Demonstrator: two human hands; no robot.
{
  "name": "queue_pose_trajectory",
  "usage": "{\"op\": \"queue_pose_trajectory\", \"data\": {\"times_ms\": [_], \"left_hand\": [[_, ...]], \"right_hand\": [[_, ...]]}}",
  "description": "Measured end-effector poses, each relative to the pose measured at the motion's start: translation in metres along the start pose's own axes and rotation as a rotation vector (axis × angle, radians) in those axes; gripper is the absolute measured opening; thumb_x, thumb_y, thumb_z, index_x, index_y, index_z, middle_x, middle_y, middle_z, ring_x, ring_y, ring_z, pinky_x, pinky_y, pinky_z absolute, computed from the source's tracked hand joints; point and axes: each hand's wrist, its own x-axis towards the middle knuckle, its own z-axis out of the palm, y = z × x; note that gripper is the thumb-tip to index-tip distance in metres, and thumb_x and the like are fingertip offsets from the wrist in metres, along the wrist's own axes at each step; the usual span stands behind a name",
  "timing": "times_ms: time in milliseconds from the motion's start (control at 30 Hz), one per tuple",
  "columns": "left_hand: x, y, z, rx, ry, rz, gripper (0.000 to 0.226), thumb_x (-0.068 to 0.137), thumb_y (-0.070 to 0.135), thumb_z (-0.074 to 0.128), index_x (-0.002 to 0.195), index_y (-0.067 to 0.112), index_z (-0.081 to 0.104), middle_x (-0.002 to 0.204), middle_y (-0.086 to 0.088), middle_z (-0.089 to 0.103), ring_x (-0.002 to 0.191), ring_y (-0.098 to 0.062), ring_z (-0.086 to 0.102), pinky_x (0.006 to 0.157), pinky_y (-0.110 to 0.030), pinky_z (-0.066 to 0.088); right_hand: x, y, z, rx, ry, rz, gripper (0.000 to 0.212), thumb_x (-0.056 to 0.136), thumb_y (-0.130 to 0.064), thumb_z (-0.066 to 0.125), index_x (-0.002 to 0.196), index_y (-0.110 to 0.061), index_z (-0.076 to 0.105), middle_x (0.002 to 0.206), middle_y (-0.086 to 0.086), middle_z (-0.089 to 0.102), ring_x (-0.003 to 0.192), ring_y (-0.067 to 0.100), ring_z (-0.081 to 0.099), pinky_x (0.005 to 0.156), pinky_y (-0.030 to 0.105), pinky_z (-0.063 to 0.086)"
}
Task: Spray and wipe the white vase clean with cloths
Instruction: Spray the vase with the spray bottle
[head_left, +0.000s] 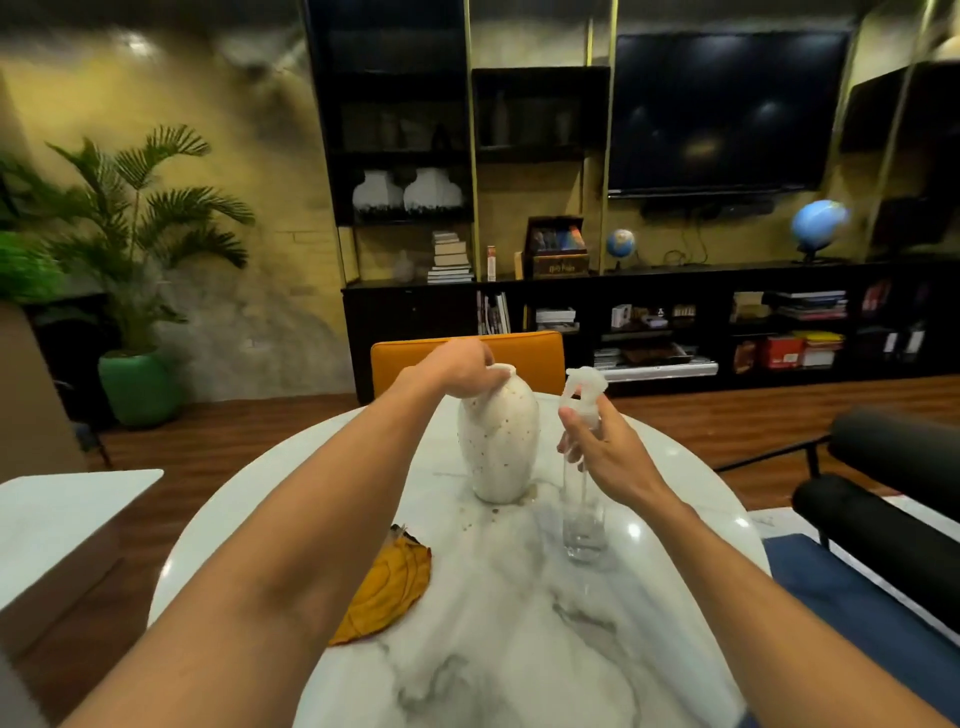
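Note:
A white vase (500, 441) speckled with brown spots stands upright on the round marble table (498, 623). My left hand (457, 369) grips its neck and rim from the left. A clear spray bottle (583, 499) with a white trigger head stands to the right of the vase. My right hand (602, 447) is wrapped around the bottle's neck just below the trigger, and the nozzle points toward the vase. A yellow-orange cloth (387, 592) lies crumpled on the table, partly hidden under my left forearm.
Small brown specks dot the table at the vase's foot. An orange chair (530, 353) stands behind the table. A black armchair (893, 499) is at the right, a white side table (62, 519) at the left. Dark shelving lines the back wall.

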Motion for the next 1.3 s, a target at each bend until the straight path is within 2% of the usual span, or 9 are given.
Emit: {"op": "queue_pose_trajectory", "data": {"times_ms": [200, 300, 400, 567, 800, 967, 1067, 1167, 1300], "left_hand": [[-0.006, 0.004, -0.006, 0.010, -0.023, -0.002, 0.050, 0.096, 0.054, 0.058, 0.133, 0.021, 0.065, 0.129, -0.002, 0.067, 0.109, -0.022, 0.062, 0.093, -0.037, 0.054], [-0.009, 0.007, -0.006, 0.037, -0.042, 0.016, 0.051, 0.099, 0.050, 0.056, 0.142, 0.023, 0.057, 0.142, -0.002, 0.059, 0.127, -0.026, 0.056, 0.103, -0.041, 0.048], [-0.008, 0.010, -0.006, 0.059, -0.047, 0.026, 0.048, 0.100, 0.047, 0.055, 0.141, 0.023, 0.059, 0.140, -0.002, 0.061, 0.124, -0.025, 0.058, 0.101, -0.039, 0.048], [-0.005, 0.008, -0.004, 0.038, -0.030, 0.027, 0.044, 0.100, 0.043, 0.057, 0.139, 0.022, 0.062, 0.136, -0.002, 0.064, 0.119, -0.024, 0.060, 0.094, -0.033, 0.050], [-0.002, 0.003, -0.003, 0.018, -0.045, 0.029, 0.043, 0.099, 0.043, 0.059, 0.137, 0.023, 0.063, 0.133, -0.001, 0.065, 0.115, -0.023, 0.062, 0.092, -0.033, 0.051], [-0.001, 0.004, -0.006, 0.040, -0.100, 0.026, 0.043, 0.101, 0.037, 0.058, 0.141, 0.021, 0.059, 0.134, -0.002, 0.064, 0.115, -0.024, 0.061, 0.095, -0.037, 0.054], [-0.001, 0.005, -0.008, 0.052, -0.121, 0.027, 0.043, 0.101, 0.034, 0.058, 0.142, 0.022, 0.058, 0.133, -0.002, 0.064, 0.115, -0.024, 0.061, 0.097, -0.039, 0.053], [-0.003, 0.006, -0.007, 0.078, -0.107, 0.031, 0.042, 0.101, 0.033, 0.059, 0.142, 0.022, 0.058, 0.134, -0.002, 0.065, 0.117, -0.023, 0.061, 0.101, -0.040, 0.051], [-0.006, 0.005, -0.006, 0.078, -0.093, 0.029, 0.043, 0.101, 0.031, 0.059, 0.143, 0.022, 0.058, 0.135, -0.002, 0.064, 0.119, -0.024, 0.060, 0.102, -0.039, 0.050]], "right_hand": [[-0.002, -0.005, 0.004, 0.045, -0.047, 0.038, 0.037, 0.103, -0.042, 0.055, 0.139, -0.034, 0.049, 0.112, -0.003, 0.067, 0.090, 0.014, 0.068, 0.069, 0.028, 0.058], [0.005, -0.008, 0.005, 0.138, -0.037, 0.085, 0.033, 0.103, -0.030, 0.059, 0.136, -0.025, 0.057, 0.118, -0.001, 0.066, 0.104, 0.016, 0.064, 0.075, 0.032, 0.061], [0.014, -0.010, 0.009, 0.164, -0.018, 0.089, 0.028, 0.102, -0.035, 0.060, 0.125, -0.019, 0.066, 0.118, -0.003, 0.068, 0.112, 0.017, 0.065, 0.083, 0.036, 0.062], [0.020, -0.015, 0.024, 0.124, 0.009, 0.043, 0.035, 0.105, -0.046, 0.049, 0.098, -0.018, 0.069, 0.098, 0.000, 0.075, 0.100, 0.012, 0.071, 0.084, 0.034, 0.059], [0.031, -0.020, 0.018, -0.071, -0.066, 0.040, 0.047, 0.105, -0.050, 0.045, 0.092, -0.010, 0.065, 0.086, 0.009, 0.069, 0.068, 0.026, 0.071, 0.059, 0.041, 0.062], [0.034, -0.022, 0.005, -0.118, -0.177, 0.080, 0.038, 0.105, -0.045, 0.050, 0.102, -0.011, 0.065, 0.100, 0.006, 0.071, 0.067, 0.022, 0.063, 0.055, 0.038, 0.060], [0.036, -0.024, 0.003, -0.204, -0.131, 0.067, 0.051, 0.103, -0.054, 0.049, 0.091, -0.008, 0.067, 0.086, 0.007, 0.070, 0.058, 0.021, 0.061, 0.057, 0.041, 0.060], [0.035, -0.027, 0.003, -0.225, -0.085, 0.101, 0.063, 0.098, -0.066, 0.042, 0.090, -0.008, 0.066, 0.083, 0.006, 0.071, 0.051, 0.018, 0.062, 0.056, 0.032, 0.056], [0.034, -0.029, 0.002, -0.176, -0.108, 0.112, 0.075, 0.094, -0.076, 0.033, 0.091, -0.009, 0.067, 0.087, 0.010, 0.073, 0.062, 0.023, 0.063, 0.060, 0.039, 0.062]]}}
